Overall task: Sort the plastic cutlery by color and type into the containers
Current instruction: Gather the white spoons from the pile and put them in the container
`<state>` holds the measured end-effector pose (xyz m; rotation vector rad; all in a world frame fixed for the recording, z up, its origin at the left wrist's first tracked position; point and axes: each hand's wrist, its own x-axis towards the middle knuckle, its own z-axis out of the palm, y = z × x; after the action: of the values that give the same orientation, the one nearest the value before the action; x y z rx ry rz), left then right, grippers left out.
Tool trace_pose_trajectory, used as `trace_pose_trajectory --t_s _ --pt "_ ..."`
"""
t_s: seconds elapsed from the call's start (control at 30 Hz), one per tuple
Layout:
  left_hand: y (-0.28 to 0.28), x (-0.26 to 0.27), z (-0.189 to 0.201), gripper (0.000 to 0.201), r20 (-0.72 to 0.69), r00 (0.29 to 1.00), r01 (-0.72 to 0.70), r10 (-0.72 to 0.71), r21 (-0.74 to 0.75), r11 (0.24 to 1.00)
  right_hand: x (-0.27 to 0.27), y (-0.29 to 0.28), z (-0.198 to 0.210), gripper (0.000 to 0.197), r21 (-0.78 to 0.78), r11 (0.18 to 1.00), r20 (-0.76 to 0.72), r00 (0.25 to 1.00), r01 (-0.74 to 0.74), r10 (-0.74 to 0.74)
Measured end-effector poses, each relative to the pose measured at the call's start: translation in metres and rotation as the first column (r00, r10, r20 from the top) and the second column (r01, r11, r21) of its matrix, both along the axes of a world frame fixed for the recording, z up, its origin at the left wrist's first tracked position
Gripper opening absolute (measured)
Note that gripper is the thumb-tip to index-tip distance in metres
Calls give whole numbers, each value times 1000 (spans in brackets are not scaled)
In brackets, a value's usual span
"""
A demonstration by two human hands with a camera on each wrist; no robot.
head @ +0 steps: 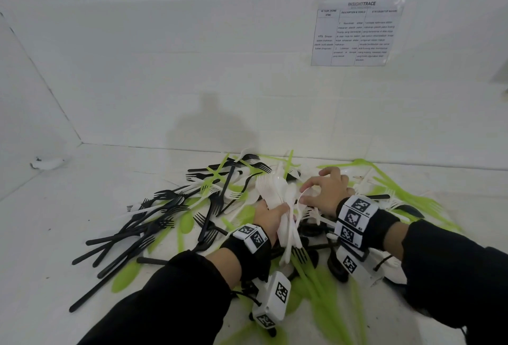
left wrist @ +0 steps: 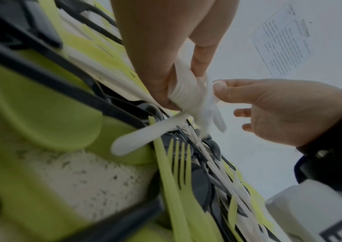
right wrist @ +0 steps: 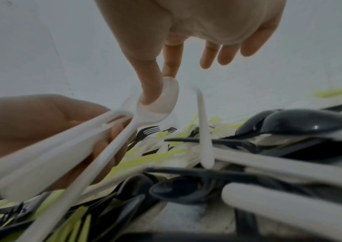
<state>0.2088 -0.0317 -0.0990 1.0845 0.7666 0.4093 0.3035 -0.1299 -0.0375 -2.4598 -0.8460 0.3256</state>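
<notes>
A mixed pile of cutlery [head: 220, 207] lies on the white surface: black forks [head: 154, 223], green pieces [head: 316, 289] and white pieces [head: 365, 185]. My left hand [head: 270, 211] grips a bundle of white cutlery [head: 270, 190] upright over the pile, fork heads up. The left wrist view shows the fingers curled round the bundle [left wrist: 184, 95]. Just to its right, my right hand [head: 309, 193] pinches a white spoon [right wrist: 159, 104] by its bowl between thumb and forefinger, with the handle running down beside the bundle. Black spoons [right wrist: 302, 122] lie under the right hand.
A printed sheet [head: 357, 32] is stuck on the white wall behind the pile. The wall corner runs down at the far left, with a small white scrap [head: 48, 163] near it. Bare white surface [head: 82, 193] stretches left of the pile.
</notes>
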Motion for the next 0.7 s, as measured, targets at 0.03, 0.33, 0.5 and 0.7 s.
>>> trace_pose_trajectory --t_s 0.03,0.33,0.5,0.7 --pt "1 1 -1 29 -11 1000 -6 7 11 1000 3 2 2 21 31 998 -65 996 -57 59" --pt "-8 -2 2 35 72 995 75 -72 -33 997 6 20 -20 40 200 977 -620 781 71 70" --pt "-9 -5 2 43 114 992 63 -59 -36 997 3 24 -25 32 303 932 -732 675 200 93" --pt "-4 -1 -2 32 111 992 62 -62 4 998 -4 25 -14 14 148 971 -764 645 190 -9"
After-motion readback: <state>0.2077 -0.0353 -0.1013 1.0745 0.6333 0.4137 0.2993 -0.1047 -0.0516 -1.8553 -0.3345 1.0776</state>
